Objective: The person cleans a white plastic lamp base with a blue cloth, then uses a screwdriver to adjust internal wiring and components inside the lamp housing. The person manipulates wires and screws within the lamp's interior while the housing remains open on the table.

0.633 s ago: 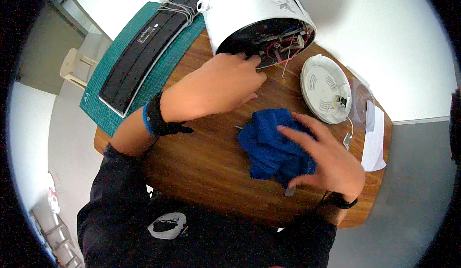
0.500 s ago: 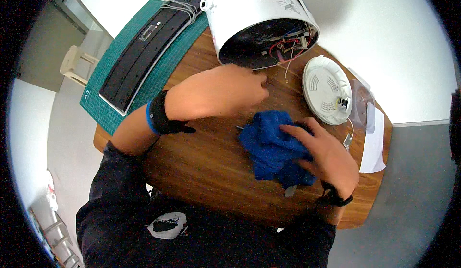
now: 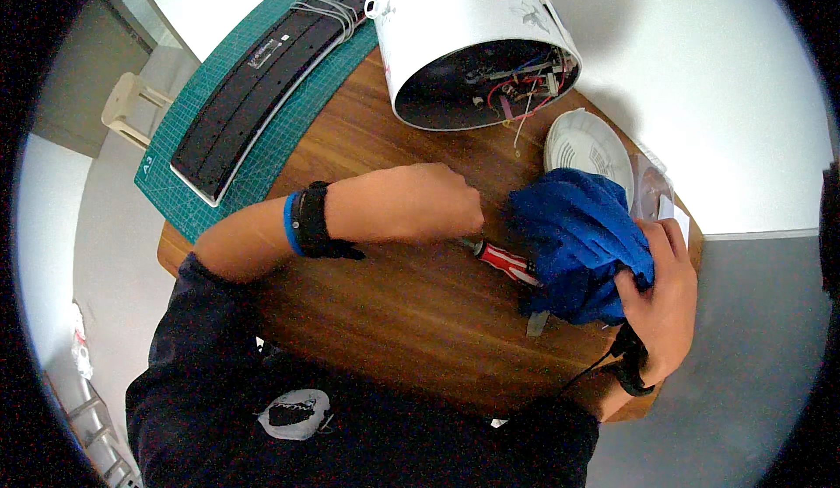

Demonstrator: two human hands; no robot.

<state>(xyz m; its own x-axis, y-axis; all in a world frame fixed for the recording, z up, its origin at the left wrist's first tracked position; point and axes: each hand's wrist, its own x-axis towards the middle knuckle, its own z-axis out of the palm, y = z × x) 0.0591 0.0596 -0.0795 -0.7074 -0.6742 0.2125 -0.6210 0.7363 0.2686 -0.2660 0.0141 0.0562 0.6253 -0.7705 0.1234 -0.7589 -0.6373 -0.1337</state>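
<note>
My right hand (image 3: 661,300) grips the edge of a crumpled blue cloth (image 3: 577,234), thumb and fingers pinching it on the right side of the wooden table (image 3: 367,313). The cloth partly covers a round off-white vented cover (image 3: 588,142). Left of the cloth lies a screwdriver (image 3: 507,263) with a red and white handle, its shaft running toward my left hand (image 3: 407,201). That hand is curled into a fist above the table, knuckles up; whatever may be in it is hidden. Beyond stands a tipped white flower-patterned appliance (image 3: 464,16), its underside open on wires and parts.
At the far left a black keyboard (image 3: 254,77) lies underside up, its cord bundled, on a green cutting mat (image 3: 166,169). A clear plastic piece (image 3: 652,191) sits near the right edge by the wall. A small grey strip (image 3: 537,324) pokes out below the cloth.
My right hand has carried the blue cloth right and partly over the cover, exposing the screwdriver. My left hand has moved a little nearer to me, away from the appliance.
</note>
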